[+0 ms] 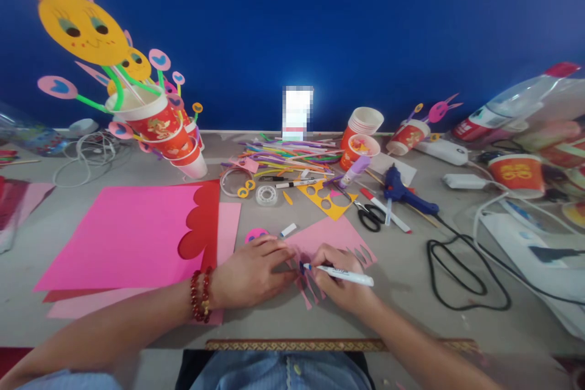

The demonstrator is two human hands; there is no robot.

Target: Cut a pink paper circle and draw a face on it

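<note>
My right hand (340,274) is closed round a white marker (351,275), its blue tip touching a blue patch on small pink paper. My left hand (256,271) lies palm down beside it, fingertips at the pink paper's left edge; whether it pinches anything is hard to see. Narrow pink pieces (307,294) poke out below, between the hands. Just above lies a light pink sheet (326,236) with cut-out holes on its right side. A white marker cap (288,230) and a bright pink disc (256,235) with blue spots sit above my left hand.
Stacked pink sheets (123,234) lie at left, below decorated paper cups (155,122). Coloured pipe cleaners (287,155), clear tape (266,195) and yellow paper (336,206) lie ahead. Black scissors (370,217), a blue glue gun (406,192) and its looped cable are at right.
</note>
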